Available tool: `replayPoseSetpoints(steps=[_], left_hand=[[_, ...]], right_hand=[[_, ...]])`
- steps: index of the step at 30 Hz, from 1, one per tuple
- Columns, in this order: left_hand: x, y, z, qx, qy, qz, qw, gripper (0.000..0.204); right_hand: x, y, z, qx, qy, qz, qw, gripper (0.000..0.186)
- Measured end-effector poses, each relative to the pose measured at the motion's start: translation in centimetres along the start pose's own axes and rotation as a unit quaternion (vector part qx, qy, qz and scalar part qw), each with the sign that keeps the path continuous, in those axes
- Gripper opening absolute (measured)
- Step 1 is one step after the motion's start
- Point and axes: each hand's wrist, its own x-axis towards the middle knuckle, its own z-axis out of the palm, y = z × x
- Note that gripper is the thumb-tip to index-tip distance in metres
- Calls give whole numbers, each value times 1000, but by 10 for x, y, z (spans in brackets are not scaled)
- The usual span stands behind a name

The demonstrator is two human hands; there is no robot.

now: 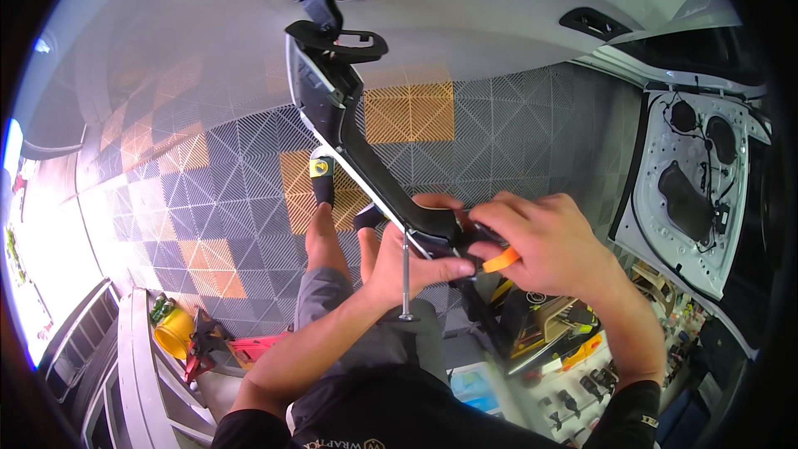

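I hold a long black plastic car trim piece [349, 120] that runs from my hands up toward the top centre. My left hand [407, 262] grips its lower end from underneath, thumb across it. My right hand [553, 241] closes over the same end from the right and pinches an orange plastic pry tool [501, 260] against the trim. A thin metal rod [406, 278] hangs down below my left hand. My legs and black socks [322, 179] show beneath the trim.
The floor is grey and orange grid tiles [407, 112]. A white car door [690, 191] with its panel removed stands at right. An open tool case [557, 333] lies at lower right. A yellow container [174, 331] and red tool sit at lower left.
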Motion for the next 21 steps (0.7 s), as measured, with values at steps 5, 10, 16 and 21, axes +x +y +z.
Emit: replayPoseSetpoints(steps=[5, 10, 16, 21], left_hand=[[-11, 4, 4, 48, 44, -13, 998, 67], [-12, 25, -2, 159, -4, -84, 984, 67], [-10, 42, -4, 237, -43, -61, 969, 60], [-7, 48, -8, 244, -56, -8, 968, 48]], right_hand=[[26, -3, -12, 41, -163, -29, 985, 30], [43, -7, -21, 67, -286, -42, 955, 28], [53, -12, -26, 67, -319, -81, 942, 28], [54, -13, -22, 80, -309, -88, 943, 27]])
